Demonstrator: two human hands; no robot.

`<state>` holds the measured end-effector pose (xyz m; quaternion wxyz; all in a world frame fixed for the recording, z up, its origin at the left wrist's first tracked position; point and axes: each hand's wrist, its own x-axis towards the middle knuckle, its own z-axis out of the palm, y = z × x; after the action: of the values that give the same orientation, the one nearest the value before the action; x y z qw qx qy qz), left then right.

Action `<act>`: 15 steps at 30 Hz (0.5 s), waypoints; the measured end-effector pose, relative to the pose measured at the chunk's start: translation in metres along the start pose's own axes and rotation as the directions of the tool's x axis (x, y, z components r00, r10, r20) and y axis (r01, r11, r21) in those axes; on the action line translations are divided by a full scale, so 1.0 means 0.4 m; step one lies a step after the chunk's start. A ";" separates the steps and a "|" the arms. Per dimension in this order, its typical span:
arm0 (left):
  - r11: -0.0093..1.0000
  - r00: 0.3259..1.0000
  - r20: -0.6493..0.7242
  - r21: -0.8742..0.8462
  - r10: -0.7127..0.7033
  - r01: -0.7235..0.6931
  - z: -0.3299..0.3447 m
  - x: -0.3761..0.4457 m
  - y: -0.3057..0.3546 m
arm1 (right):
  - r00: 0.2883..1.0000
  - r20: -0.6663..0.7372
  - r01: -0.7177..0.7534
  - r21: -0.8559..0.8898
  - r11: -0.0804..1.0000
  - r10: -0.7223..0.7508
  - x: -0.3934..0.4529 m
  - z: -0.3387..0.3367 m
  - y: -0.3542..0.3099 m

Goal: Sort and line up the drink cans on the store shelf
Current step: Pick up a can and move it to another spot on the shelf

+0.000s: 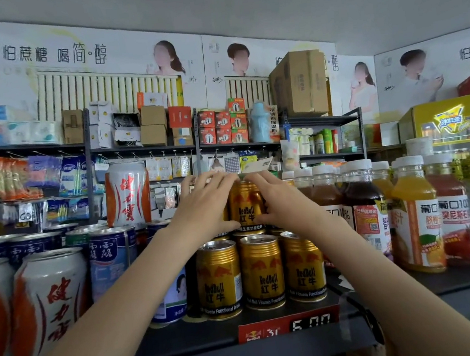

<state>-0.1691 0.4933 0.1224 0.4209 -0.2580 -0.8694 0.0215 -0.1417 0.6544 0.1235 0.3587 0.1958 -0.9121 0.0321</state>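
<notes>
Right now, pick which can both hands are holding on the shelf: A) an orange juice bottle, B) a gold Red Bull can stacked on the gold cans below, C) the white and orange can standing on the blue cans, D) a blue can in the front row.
B: the left hand and right hand hold the upper gold Red Bull can from either side, above the front row of gold cans.

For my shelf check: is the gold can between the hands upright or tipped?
Upright: the gold can stands on the lower cans, label level, left hand and right hand gripping it.
</notes>
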 end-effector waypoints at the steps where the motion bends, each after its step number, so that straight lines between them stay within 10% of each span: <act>1: 1.000 1.000 0.017 0.007 0.017 -0.017 0.002 0.000 0.002 | 1.000 0.016 0.009 -0.008 1.000 -0.009 -0.003 0.007 0.001; 9: 0.995 0.995 -0.005 -0.004 0.099 -0.099 0.014 0.012 0.001 | 0.995 0.077 0.074 -0.063 0.995 -0.069 -0.002 0.011 0.000; 15: 0.990 0.988 -0.154 -0.139 0.010 -0.032 -0.003 0.041 0.007 | 0.984 -0.174 -0.028 0.013 1.000 0.030 0.036 -0.009 -0.011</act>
<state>-0.1755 0.5030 0.1342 0.4670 -0.2972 -0.8310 -0.0553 -0.1473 0.6463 0.1354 0.4356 0.1808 -0.8798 0.0593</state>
